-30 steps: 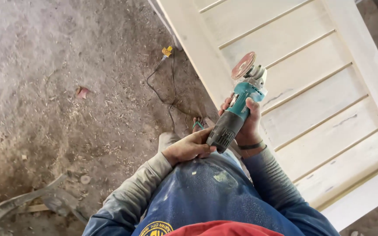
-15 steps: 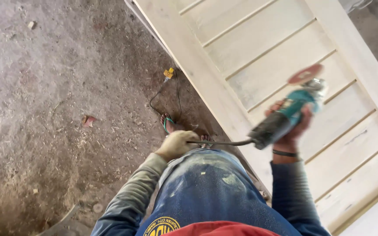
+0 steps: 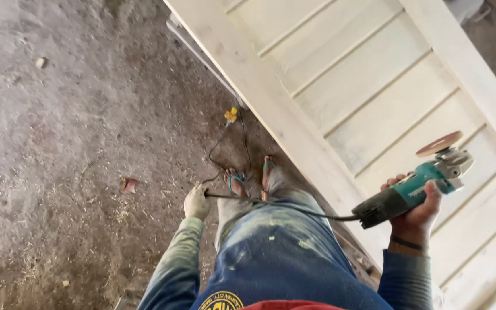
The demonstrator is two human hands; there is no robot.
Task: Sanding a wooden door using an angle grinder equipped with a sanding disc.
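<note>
Since the earlier frame the right hand [image 3: 417, 215] has swung the angle grinder [image 3: 411, 192] out over the pale slatted panel [image 3: 340, 86], fingers clenched; left hand [image 3: 196, 202] grips its cord [image 3: 282, 209] aside, keeping it clear.

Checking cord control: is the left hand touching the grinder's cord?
Touching. In the head view, the left hand grips the black cord running to the grinder.

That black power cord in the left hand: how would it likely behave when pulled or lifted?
The cord probably handles floppy: it sags between the left hand and the angle grinder. It looks thin, so likely light. Its loops on the floor might snag the feet.
</note>
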